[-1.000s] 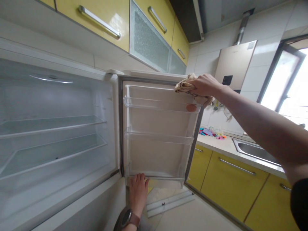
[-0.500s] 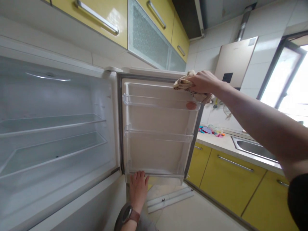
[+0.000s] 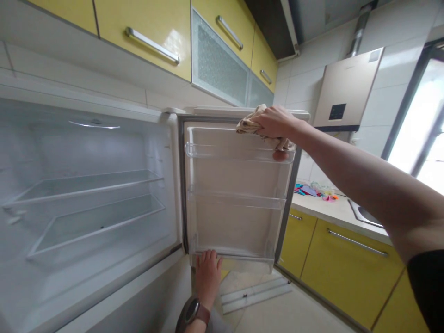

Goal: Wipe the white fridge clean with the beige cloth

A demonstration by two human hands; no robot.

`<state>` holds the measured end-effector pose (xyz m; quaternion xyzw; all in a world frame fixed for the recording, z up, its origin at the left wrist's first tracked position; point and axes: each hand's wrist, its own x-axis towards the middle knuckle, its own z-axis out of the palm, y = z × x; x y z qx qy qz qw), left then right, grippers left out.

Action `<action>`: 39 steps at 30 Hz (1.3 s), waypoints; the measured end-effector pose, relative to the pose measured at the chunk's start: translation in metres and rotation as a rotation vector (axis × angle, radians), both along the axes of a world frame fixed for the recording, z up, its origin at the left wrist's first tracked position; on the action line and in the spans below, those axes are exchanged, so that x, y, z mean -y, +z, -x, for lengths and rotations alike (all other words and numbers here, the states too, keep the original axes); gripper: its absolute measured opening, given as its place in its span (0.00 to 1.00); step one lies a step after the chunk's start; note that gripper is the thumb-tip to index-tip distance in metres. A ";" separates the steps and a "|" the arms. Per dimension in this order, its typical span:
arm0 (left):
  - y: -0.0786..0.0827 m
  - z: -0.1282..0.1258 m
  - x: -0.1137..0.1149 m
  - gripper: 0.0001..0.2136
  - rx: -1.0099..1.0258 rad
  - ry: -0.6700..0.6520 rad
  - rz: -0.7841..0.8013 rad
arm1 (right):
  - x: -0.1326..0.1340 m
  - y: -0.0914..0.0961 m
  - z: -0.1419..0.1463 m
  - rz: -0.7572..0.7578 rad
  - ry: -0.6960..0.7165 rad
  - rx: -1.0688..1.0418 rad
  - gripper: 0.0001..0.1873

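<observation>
My right hand point(image 3: 274, 124) is closed on a beige cloth point(image 3: 248, 124) and presses it against the inside of the open fridge door point(image 3: 239, 217), near its top right corner, just above the upper clear door shelf point(image 3: 236, 151). My left hand point(image 3: 207, 273), with a watch on the wrist, holds the bottom edge of that door with its fingers curled up over the rim. The fridge interior point(image 3: 86, 185) to the left stands open with bare glass shelves.
Yellow wall cabinets point(image 3: 152, 27) hang above the fridge. To the right runs a counter point(image 3: 329, 208) with colourful items, a sink and yellow base cabinets point(image 3: 333, 259). A water heater point(image 3: 347, 92) hangs on the tiled wall beside a bright window. A white strip lies on the floor.
My right hand has slid the cloth a little leftward along the top of the door. The view has shifted slightly to the left. My left hand keeps its hold on the door's bottom edge.
</observation>
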<state>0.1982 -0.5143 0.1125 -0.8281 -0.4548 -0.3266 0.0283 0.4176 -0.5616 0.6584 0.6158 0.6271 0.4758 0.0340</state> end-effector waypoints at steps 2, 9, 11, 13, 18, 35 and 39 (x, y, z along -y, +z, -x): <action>-0.001 0.000 -0.001 0.07 0.011 0.003 -0.008 | -0.007 -0.001 0.013 -0.006 0.016 0.040 0.17; -0.001 0.004 0.003 0.08 0.014 0.020 -0.033 | -0.039 0.000 0.046 -0.019 0.108 0.039 0.20; 0.000 0.006 0.004 0.08 0.016 0.018 -0.027 | -0.047 0.001 0.054 -0.017 0.128 0.047 0.21; 0.001 0.009 0.005 0.07 0.016 0.014 -0.020 | -0.053 0.001 0.062 -0.017 0.139 0.062 0.22; 0.000 0.014 0.006 0.07 0.027 0.023 -0.017 | -0.064 0.001 0.080 -0.014 0.170 0.077 0.24; -0.009 0.028 0.003 0.08 0.044 -0.006 -0.019 | -0.080 0.012 0.110 -0.001 0.173 0.091 0.25; -0.009 0.030 0.003 0.08 0.063 -0.019 -0.018 | -0.082 0.010 0.114 -0.001 0.191 0.100 0.26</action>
